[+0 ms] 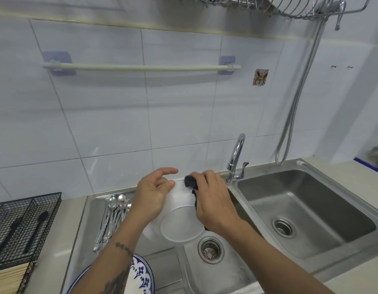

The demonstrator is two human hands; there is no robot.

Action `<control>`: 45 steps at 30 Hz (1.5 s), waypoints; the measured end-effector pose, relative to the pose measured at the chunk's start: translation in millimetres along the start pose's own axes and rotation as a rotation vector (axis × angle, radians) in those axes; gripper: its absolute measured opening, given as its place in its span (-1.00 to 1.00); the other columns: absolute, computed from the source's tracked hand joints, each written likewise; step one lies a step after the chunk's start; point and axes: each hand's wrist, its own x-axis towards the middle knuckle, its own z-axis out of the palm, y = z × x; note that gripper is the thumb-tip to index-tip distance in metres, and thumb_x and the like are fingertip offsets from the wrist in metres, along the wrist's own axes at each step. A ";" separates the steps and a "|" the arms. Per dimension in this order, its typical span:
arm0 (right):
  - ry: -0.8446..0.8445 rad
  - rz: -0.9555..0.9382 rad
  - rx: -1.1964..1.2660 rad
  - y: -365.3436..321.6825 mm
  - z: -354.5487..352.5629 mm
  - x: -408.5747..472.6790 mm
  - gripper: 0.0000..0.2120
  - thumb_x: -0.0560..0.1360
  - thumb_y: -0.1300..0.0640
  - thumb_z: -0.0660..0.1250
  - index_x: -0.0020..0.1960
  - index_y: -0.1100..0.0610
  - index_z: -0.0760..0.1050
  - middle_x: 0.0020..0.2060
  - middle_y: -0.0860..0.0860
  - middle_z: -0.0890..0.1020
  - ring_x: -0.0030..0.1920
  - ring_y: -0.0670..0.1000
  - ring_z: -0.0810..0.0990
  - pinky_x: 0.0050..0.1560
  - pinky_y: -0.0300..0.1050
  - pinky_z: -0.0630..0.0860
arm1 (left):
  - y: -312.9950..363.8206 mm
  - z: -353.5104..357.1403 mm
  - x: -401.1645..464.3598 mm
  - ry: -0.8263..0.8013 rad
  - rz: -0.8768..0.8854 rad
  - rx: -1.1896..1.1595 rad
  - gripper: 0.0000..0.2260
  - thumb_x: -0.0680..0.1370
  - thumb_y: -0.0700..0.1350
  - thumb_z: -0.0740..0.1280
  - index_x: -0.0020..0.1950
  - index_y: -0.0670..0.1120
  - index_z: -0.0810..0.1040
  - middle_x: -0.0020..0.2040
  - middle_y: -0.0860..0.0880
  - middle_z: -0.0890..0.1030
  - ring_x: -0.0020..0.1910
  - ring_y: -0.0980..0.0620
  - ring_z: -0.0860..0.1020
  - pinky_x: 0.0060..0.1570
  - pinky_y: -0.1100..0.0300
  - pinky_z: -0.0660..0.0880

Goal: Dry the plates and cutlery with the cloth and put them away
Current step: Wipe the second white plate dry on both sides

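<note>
White and slightly translucent, the bowl (179, 221) is held in the air over the left basin of the steel sink (311, 200), tilted so that its round base faces the camera and its rim points toward the tiled wall. The left hand (151, 196) grips the bowl's left side, thumb against the wall of the bowl, index finger stretched out above the rim. The right hand (213, 200) clutches a dark cloth (191, 183) and presses it over the bowl's far rim; the cloth trails down under the palm. A bundle of metal spoons (113, 213) lies on the drainboard at the sink's left edge, handles toward the front. A plate with blue patterning (141, 274) sits at the drainboard's front edge, partly hidden by the left forearm. No brand, label or legible writing shows on the bowl, the cloth or the cutlery.
</note>
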 end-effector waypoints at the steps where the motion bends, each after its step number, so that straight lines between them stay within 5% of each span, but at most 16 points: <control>1: 0.024 0.004 0.000 -1.6 2.9 -3.2 -0.61 0.48 0.20 0.17 0.29 0.01 0.38 0.01 -0.03 0.39 -0.07 0.03 0.36 -0.03 -0.05 0.39 | -0.7 -0.8 0.6 -0.008 0.011 0.033 -0.71 0.57 -0.29 0.35 0.04 0.12 0.66 -0.46 0.08 0.38 -0.44 0.09 0.31 -0.36 0.26 0.33; 6: 0.090 -0.012 0.005 -14.3 11.0 -11.6 -0.67 0.43 0.21 0.12 0.13 0.02 0.47 -0.09 -0.05 0.42 -0.14 0.01 0.34 -0.14 -0.08 0.34 | -12.7 -0.1 -6.6 0.052 -0.006 0.083 -0.79 0.53 -0.05 0.32 0.01 0.25 0.66 -0.07 0.06 0.66 -0.06 0.05 0.60 0.02 0.06 0.54; 11: 0.131 -0.014 -0.002 -18.3 13.4 -12.3 -0.71 0.38 0.27 0.17 0.04 0.06 0.50 -0.13 -0.03 0.44 -0.19 0.02 0.37 -0.21 -0.09 0.33 | -16.4 14.4 -19.9 0.129 0.002 0.007 -0.79 0.58 -0.09 0.31 0.09 0.21 0.64 0.14 0.06 0.61 0.16 0.16 0.53 0.24 0.12 0.45; 14: 0.112 -0.055 -0.035 -20.1 17.7 -18.6 -0.69 0.38 0.25 0.14 0.05 0.09 0.52 -0.12 -0.01 0.46 -0.19 0.05 0.40 -0.22 -0.09 0.33 | -9.0 29.3 -22.4 0.198 -0.114 -0.177 -0.76 0.45 0.13 0.34 0.11 0.23 0.64 0.22 0.01 0.56 0.28 -0.05 0.49 0.32 0.01 0.41; 16: 0.110 -0.088 -0.042 -21.3 20.0 -24.9 -0.68 0.37 0.25 0.16 0.07 0.10 0.52 -0.11 0.00 0.47 -0.19 0.05 0.40 -0.23 -0.08 0.34 | -7.8 35.4 -17.3 0.284 -0.228 -0.271 -0.71 0.40 0.03 0.35 0.10 0.25 0.61 0.27 -0.21 0.54 0.28 -0.30 0.50 0.28 -0.13 0.48; 19: 0.103 -0.134 -0.040 -22.9 20.7 -32.3 -0.67 0.35 0.29 0.19 0.07 0.11 0.53 -0.11 0.01 0.49 -0.19 0.06 0.41 -0.23 -0.07 0.36 | -6.3 36.4 -8.0 0.413 -0.347 -0.341 -0.42 0.41 -0.42 0.11 0.12 0.20 0.58 0.40 -0.42 0.36 -0.02 -0.31 0.61 -0.31 0.20 0.50; 21: 0.002 -0.179 -0.014 -24.1 14.5 -34.8 -0.62 0.33 0.30 0.22 0.11 0.08 0.51 -0.06 -0.01 0.49 -0.15 0.04 0.41 -0.18 -0.07 0.40 | -3.0 32.2 -5.7 0.453 -0.385 -0.432 -0.35 0.42 -0.50 -0.01 0.19 0.10 0.56 0.29 -0.36 0.47 -0.40 0.01 0.49 -0.51 0.25 0.38; 24: -0.214 -0.264 0.051 -15.8 2.0 -35.9 -0.55 0.39 0.25 0.23 0.26 0.01 0.44 0.06 -0.05 0.50 -0.03 0.03 0.44 -0.03 -0.11 0.44 | -5.2 21.1 -3.6 0.500 -0.438 -0.590 -0.38 0.48 -0.54 0.00 0.28 0.01 0.53 0.07 -0.07 0.53 -0.16 -0.01 0.54 -0.20 0.06 0.58; 27: -0.331 -0.075 0.337 -2.4 -6.8 -36.6 -0.59 0.49 0.19 0.17 0.32 0.02 0.46 0.17 -0.07 0.56 0.17 0.01 0.50 0.19 -0.02 0.47 | -15.1 6.0 -3.7 0.501 -0.486 -0.620 -0.42 0.49 -0.52 0.09 0.16 0.10 0.57 0.15 -0.13 0.53 0.07 -0.19 0.55 0.11 -0.24 0.56; 30: -0.259 0.017 0.344 4.8 -13.7 -31.5 -0.58 0.54 0.17 0.17 0.38 -0.04 0.40 0.26 -0.13 0.53 0.27 -0.06 0.45 0.30 -0.07 0.41 | -15.8 0.8 -10.4 0.453 -0.486 -0.636 -0.51 0.55 -0.47 0.15 0.18 0.08 0.59 0.10 -0.06 0.55 0.02 -0.17 0.56 0.14 -0.32 0.52; 34: -0.181 0.128 0.376 -7.0 -14.1 -20.8 -0.66 0.55 0.15 0.20 0.27 -0.11 0.28 0.14 -0.12 0.52 0.13 -0.07 0.48 0.15 -0.02 0.47 | -15.1 3.5 -18.3 0.386 -0.470 -0.698 -0.55 0.56 -0.43 0.20 0.20 0.06 0.59 0.17 -0.08 0.61 0.03 -0.20 0.61 0.09 -0.26 0.56; 37: -0.157 0.120 0.114 -7.3 2.4 -26.8 -0.73 0.52 0.04 0.23 0.21 -0.02 0.37 0.31 -0.05 0.42 0.35 0.04 0.33 0.37 0.10 0.29 | -15.4 3.2 -19.5 0.385 -0.442 -0.702 -0.55 0.55 -0.42 0.21 0.22 0.07 0.59 0.20 -0.13 0.61 -0.02 -0.17 0.62 -0.03 -0.12 0.59; 41: -0.308 0.113 0.025 -14.6 10.9 -48.2 -0.66 0.60 -0.05 0.10 0.32 -0.01 0.42 0.47 -0.03 0.26 0.43 0.03 0.21 0.47 -0.07 0.12 | -13.8 -4.9 -21.0 0.389 -0.394 -0.723 -0.56 0.56 -0.42 0.21 0.18 0.07 0.60 0.24 -0.14 0.60 0.01 -0.17 0.61 0.02 -0.13 0.57; 45: -0.500 0.012 0.160 -33.3 9.2 -58.6 -0.51 0.64 -0.09 0.03 0.54 -0.03 0.14 0.57 -0.09 -0.03 0.54 -0.03 -0.04 0.53 -0.11 -0.11 | -15.1 -4.1 -29.8 0.394 -0.392 -0.730 -0.59 0.57 -0.42 0.21 0.17 0.03 0.61 0.26 -0.09 0.60 0.19 -0.24 0.59 0.14 -0.19 0.56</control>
